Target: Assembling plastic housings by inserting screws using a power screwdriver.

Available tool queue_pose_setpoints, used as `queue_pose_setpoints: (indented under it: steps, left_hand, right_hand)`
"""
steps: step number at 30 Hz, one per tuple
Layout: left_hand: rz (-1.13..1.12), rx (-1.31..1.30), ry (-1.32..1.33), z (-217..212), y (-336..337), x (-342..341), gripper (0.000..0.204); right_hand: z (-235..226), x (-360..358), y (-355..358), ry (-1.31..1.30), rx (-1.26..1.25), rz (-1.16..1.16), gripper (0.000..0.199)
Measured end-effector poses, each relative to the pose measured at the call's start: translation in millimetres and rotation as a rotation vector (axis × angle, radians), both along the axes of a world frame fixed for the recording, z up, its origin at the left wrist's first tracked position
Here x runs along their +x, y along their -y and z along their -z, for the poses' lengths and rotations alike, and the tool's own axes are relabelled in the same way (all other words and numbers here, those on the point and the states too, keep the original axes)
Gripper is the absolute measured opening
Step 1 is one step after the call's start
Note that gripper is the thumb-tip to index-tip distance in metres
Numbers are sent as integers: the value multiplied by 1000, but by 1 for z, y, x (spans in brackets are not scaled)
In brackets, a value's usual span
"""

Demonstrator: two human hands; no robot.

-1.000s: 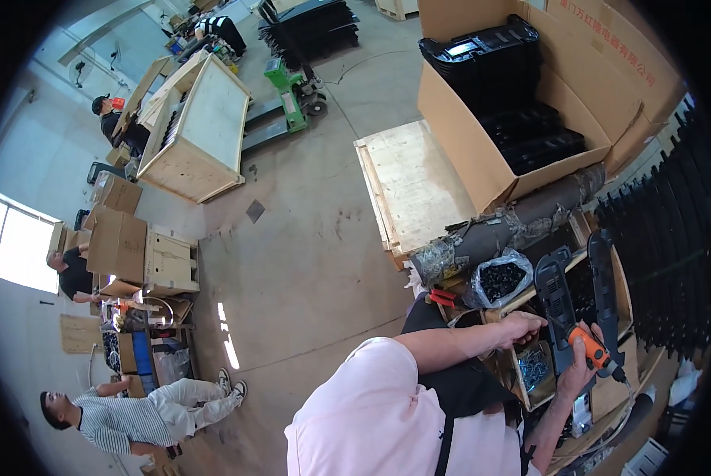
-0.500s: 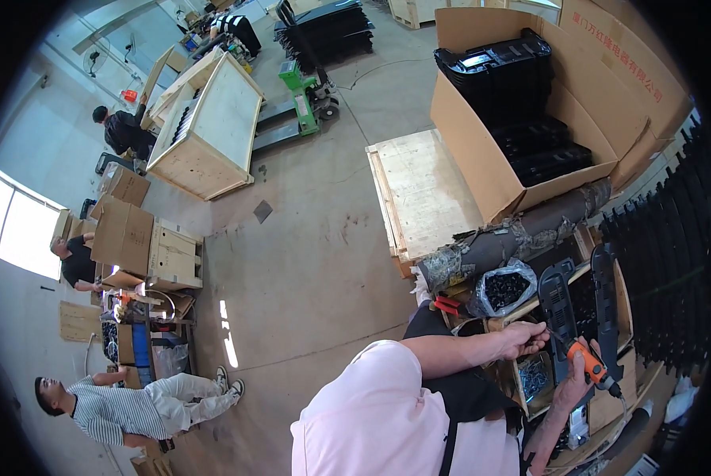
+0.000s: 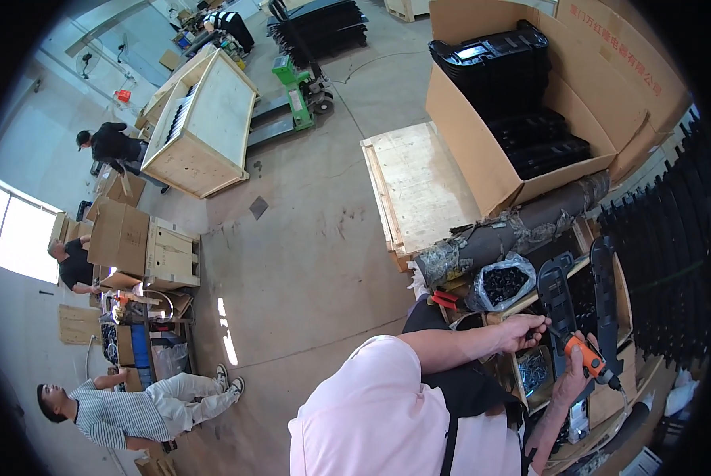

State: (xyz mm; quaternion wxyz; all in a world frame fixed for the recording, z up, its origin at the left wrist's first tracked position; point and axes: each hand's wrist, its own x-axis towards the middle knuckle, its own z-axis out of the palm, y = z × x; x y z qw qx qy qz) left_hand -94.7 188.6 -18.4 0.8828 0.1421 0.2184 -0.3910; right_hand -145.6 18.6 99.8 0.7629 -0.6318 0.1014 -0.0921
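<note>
Right hand point(image 3: 571, 379) grips an orange driver point(image 3: 586, 355), tip at a long black part point(image 3: 560, 305) on the worktop point(image 3: 609, 401). Left hand point(image 3: 523, 332) pinches small hardware beside it. Fastening appears underway, not finished.

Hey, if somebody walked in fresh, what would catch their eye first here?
Probably the orange power screwdriver in the right hand at the lower right, beside the left hand on a long black plastic part. Above them stands a big cardboard box of stacked black parts.
</note>
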Motion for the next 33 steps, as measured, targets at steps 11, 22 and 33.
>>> queue_pose_setpoints:
  steps: [11,22,33]
  left_hand:
    - [-9,-16,-37,-16,-6,-3,44]
    - [220,479,31,2,12,18,36]
    - [270,573,201,21,23,28,44]
  right_hand:
    - [-6,22,-24,33,-53,57,49]
    - [2,56,-32,17,-314,-27,48]
    - [2,67,-38,7,-404,-110,49]
